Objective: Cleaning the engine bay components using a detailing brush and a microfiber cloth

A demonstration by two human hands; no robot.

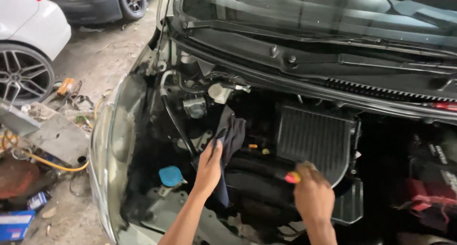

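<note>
a: where are the two hands, taking the ribbed black plastic air filter box (312,141) as the landmark?

b: the left hand (209,165) is well to the left of it, fingers (217,146) pinched on a dark, limp cloth rag (232,135) that drapes down over the engine parts. the right hand (312,193) is at the box's lower front edge, clenched around a tool with a red and yellow handle (292,177); only the handle end shows, the rest is hidden by the hand.

a: any containers?

b: left of the box and lower, beyond the left hand, stands a reservoir with a round blue plastic cap (170,175). the cap is on, so what is inside cannot be seen. up and left of the box there is a small whitish translucent plastic reservoir (220,92), also capped; its level cannot be made out.

a: and behind the box?

b: the black plastic cowl panel (304,59) with the black wiper arms (266,31) lying on it, then the windscreen.

a: to the right of it?

b: a dark corner of the bay with reddish parts (428,197), too dim to name.

a: outside the bay?

b: far left of the box, on the concrete floor (102,59), lie a yellow hose (52,164), scattered hand tools (71,95) and a small blue cardboard box (14,224); i cannot see into it. a white car's alloy wheel (21,73) stands beyond them.
</note>
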